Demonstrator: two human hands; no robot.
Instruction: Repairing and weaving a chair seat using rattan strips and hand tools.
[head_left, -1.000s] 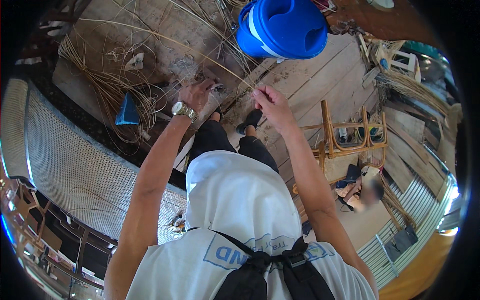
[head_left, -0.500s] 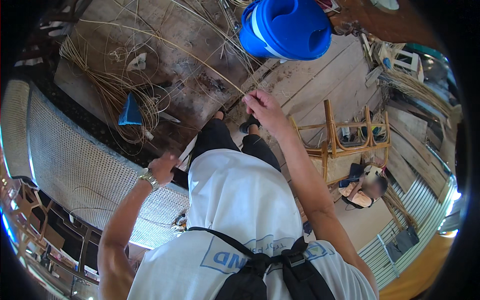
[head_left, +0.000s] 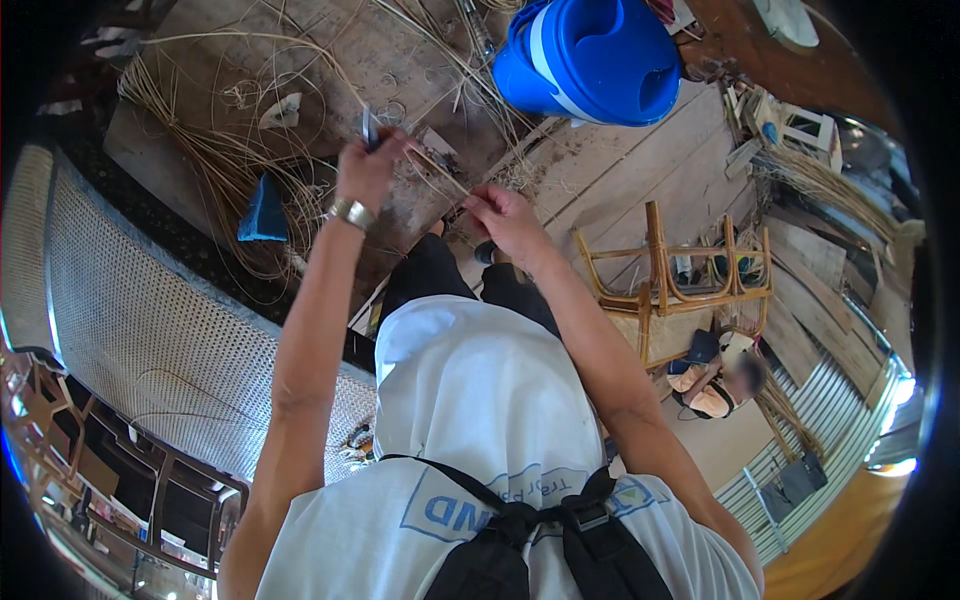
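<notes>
My left hand point(head_left: 366, 172), with a watch on its wrist, is closed and slightly blurred. A short grey blade, which looks like a knife point(head_left: 369, 128), sticks up from its fingers. My right hand point(head_left: 508, 218) pinches the near end of a thin pale rattan strip point(head_left: 440, 172). The strip runs from there to my left fingertips, then on beyond them in a curve toward the far left. Whether the blade touches the strip is hidden by my fingers. Below both hands are my knees and the littered floor.
At left lie a bundle of loose strips point(head_left: 190, 130), a blue wedge-shaped block point(head_left: 262, 210) and a long woven cane panel point(head_left: 170, 300). A blue lidded bucket point(head_left: 600, 60) stands far ahead. Right are a rattan frame point(head_left: 660, 275) and a seated person point(head_left: 715, 380).
My left hand has risen from beside my left knee to the strip, now with the blade in it. My right hand has shifted slightly left and nearer, still pinching the strip.
</notes>
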